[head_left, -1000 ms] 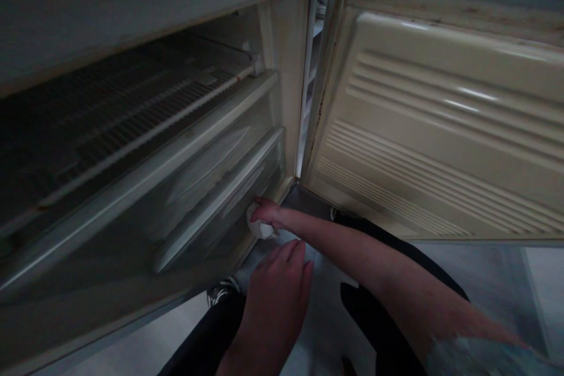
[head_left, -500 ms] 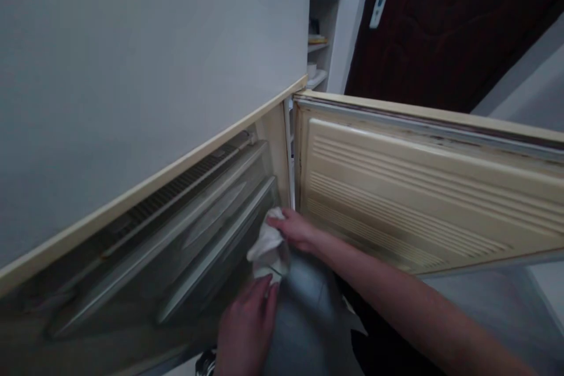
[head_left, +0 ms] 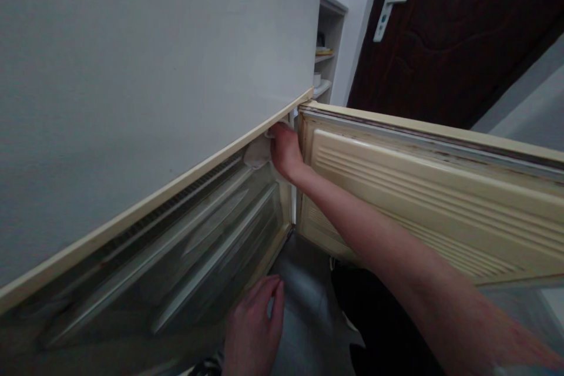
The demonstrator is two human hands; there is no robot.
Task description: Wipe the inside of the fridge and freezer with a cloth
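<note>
My right hand point(head_left: 285, 151) is closed round a white cloth point(head_left: 258, 153), pressing it into the upper corner of an open fridge or freezer compartment, just under its cream frame edge point(head_left: 211, 165) on the hinge side. The fingertips are partly hidden behind the cloth and edge. Lower down, in front of the compartment, my left hand point(head_left: 254, 322) hangs with its fingers curled together and the thumb near them; no object shows in it. Inside the compartment, translucent drawer fronts point(head_left: 220, 247) lie below a dark slatted strip point(head_left: 176, 200).
The open cream door point(head_left: 409, 188), ribbed inside with dark stains along its seal, stands to the right. Above is the appliance's plain pale surface point(head_left: 158, 70). Behind are a shelf unit point(head_left: 332, 23) and a dark brown door point(head_left: 440, 41). Grey floor point(head_left: 304, 282) lies below.
My right hand has carried the cloth up from the lower middle to the upper corner by the hinge. My left hand has come away from the cloth and stayed low.
</note>
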